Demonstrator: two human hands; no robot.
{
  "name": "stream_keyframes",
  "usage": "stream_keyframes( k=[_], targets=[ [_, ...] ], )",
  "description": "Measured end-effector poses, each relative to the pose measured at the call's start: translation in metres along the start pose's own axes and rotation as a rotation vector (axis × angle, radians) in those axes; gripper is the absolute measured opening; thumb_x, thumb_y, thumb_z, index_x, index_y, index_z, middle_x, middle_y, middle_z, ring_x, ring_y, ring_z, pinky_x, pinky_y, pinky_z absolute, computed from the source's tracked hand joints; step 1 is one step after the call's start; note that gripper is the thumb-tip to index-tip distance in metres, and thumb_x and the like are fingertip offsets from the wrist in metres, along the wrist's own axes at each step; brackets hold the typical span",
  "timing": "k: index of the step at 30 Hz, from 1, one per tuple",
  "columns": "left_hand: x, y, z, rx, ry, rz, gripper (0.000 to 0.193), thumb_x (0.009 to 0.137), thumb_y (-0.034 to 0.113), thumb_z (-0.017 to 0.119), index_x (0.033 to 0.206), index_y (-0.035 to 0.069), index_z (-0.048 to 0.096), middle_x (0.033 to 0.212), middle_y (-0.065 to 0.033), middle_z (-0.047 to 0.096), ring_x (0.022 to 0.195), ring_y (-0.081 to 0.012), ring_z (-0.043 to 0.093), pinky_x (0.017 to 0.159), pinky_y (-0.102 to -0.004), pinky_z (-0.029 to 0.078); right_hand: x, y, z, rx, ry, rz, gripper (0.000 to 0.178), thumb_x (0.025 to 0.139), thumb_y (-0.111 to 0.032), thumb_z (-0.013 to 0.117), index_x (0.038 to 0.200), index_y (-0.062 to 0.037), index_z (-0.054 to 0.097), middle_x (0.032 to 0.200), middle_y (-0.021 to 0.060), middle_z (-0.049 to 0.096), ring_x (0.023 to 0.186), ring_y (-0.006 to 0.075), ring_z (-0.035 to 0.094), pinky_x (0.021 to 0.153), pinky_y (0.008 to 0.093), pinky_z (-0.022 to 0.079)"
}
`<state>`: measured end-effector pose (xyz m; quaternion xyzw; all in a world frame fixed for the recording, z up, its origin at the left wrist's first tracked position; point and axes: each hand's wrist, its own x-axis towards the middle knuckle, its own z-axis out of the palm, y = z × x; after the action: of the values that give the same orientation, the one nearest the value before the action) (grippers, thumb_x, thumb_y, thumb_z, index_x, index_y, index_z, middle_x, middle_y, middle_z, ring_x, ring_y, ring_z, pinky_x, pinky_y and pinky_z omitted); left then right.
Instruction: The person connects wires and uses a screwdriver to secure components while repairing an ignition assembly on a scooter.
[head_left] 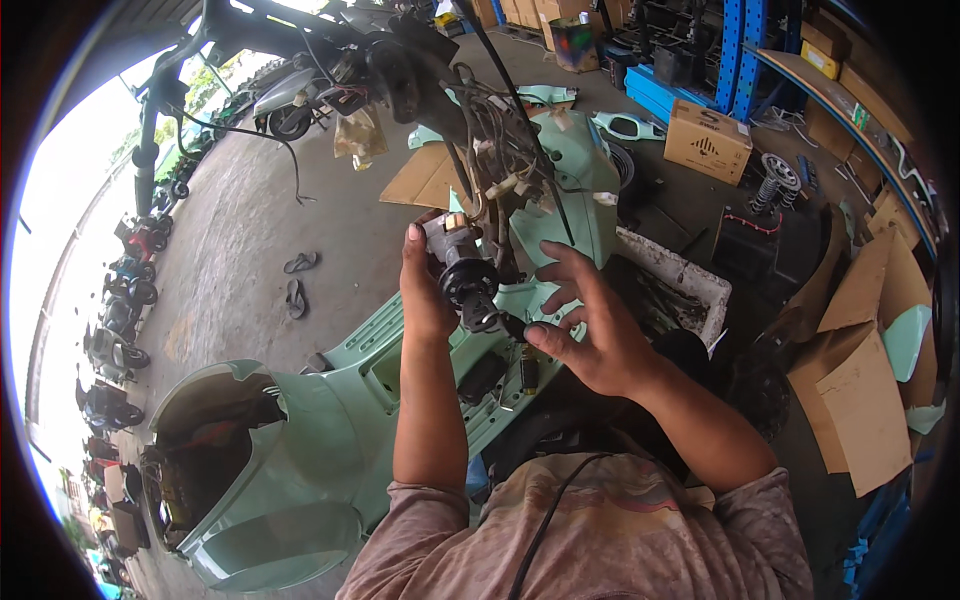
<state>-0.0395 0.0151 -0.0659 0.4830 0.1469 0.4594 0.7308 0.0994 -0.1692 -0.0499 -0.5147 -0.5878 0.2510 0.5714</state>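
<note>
My left hand (423,290) grips a black and metal lock cylinder assembly (462,270) raised in front of a stripped pale-green scooter (300,440). My right hand (585,325) is beside it, fingers spread, with thumb and forefinger pinching a small black part (512,327) at the assembly's lower end. A bundle of wires and connectors (495,150) hangs from the scooter's steering column just behind the assembly. The scooter's green front panel (575,190) stands behind both hands.
Flattened cardboard (860,380) lies at the right, a cardboard box (707,140) and blue shelving (740,50) further back. A white foam box (690,280) sits by the scooter. Sandals (297,282) lie on the concrete floor; parked motorbikes (120,320) line the left edge.
</note>
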Motion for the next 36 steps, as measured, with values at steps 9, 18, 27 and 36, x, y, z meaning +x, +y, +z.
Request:
stream_keyframes(
  k=[9, 18, 27, 36],
  targets=[
    [0.001, 0.082, 0.017, 0.445, 0.022, 0.135, 0.048, 0.087, 0.022, 0.062, 0.127, 0.000, 0.048, 0.109, -0.0123, 0.062, 0.096, -0.0193, 0.062, 0.080, -0.0298, 0.051, 0.056, -0.030, 0.008, -0.077, -0.160, -0.210, 0.098, 0.075, -0.042, 0.080, 0.148, -0.0084, 0.024, 0.139, 0.0204, 0.038, 0.116, 0.0287, 0.052, 0.085, 0.0353, 0.053],
    [0.007, 0.088, 0.071, 0.509, 0.074, 0.381, 0.069, 0.087, 0.018, 0.067, 0.132, -0.005, 0.020, 0.113, -0.0252, 0.058, 0.104, -0.0242, 0.059, 0.091, -0.0323, 0.047, 0.106, -0.064, -0.028, 0.006, -0.008, -0.161, 0.053, 0.082, -0.029, 0.075, 0.122, -0.0022, 0.052, 0.093, 0.0077, 0.064, 0.081, 0.0136, 0.063, 0.071, 0.0280, 0.052],
    [0.012, 0.065, 0.079, 0.132, -0.027, 0.448, 0.075, 0.084, 0.027, 0.074, 0.133, -0.001, 0.024, 0.117, -0.0182, 0.054, 0.100, -0.0204, 0.057, 0.083, -0.0309, 0.047, 0.113, -0.059, -0.062, 0.246, -0.057, -0.143, 0.050, 0.080, -0.021, 0.076, 0.120, -0.0035, 0.050, 0.098, 0.0063, 0.060, 0.080, 0.0107, 0.061, 0.066, 0.0245, 0.052],
    [0.017, 0.055, 0.047, -0.090, -0.109, 0.160, 0.045, 0.085, 0.002, 0.041, 0.130, 0.008, 0.042, 0.115, -0.0101, 0.054, 0.094, -0.0162, 0.057, 0.083, -0.0289, 0.048, 0.102, -0.064, -0.064, -0.505, -0.210, -0.406, 0.052, 0.073, -0.010, 0.079, 0.118, -0.0047, 0.054, 0.115, 0.0078, 0.059, 0.103, 0.0164, 0.060, 0.092, 0.0325, 0.048]
  ],
)
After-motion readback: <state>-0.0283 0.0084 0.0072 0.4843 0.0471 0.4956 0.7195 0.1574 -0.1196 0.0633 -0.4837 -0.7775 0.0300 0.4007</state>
